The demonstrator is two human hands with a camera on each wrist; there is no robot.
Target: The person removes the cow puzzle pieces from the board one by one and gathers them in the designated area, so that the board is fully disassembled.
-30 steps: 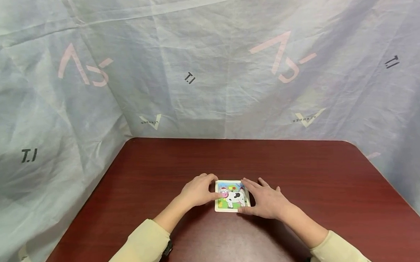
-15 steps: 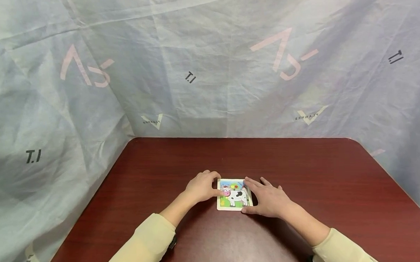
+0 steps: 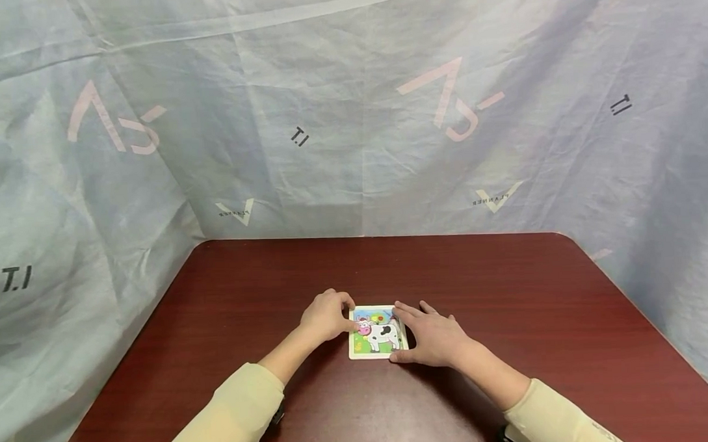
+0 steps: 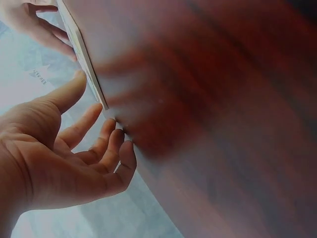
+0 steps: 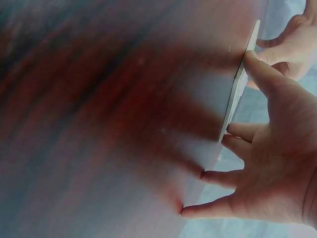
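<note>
- Seemingly being steadied, the cow board (image 3: 383, 335) lies on the desk (image 3: 449, 270).
- Left hand (image 3: 325, 317) pinches its nine-o'clock side; right hand (image 3: 431, 338), fingers spread, touches three o'clock.
- Moving it likely needs even pressure.

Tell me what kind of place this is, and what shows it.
Probably a makeshift indoor recording booth: printed grey cloth hangs beyond the far edge and both sides of the dark red-brown table, hiding whatever lies behind it, and a small cow picture lies on the table.

White-rimmed picture board (image 3: 378, 331): black-patched white cow (image 3: 383, 337). Table (image 3: 461, 276): grained red-brown. Sleeves (image 3: 228, 407): cream.
</note>
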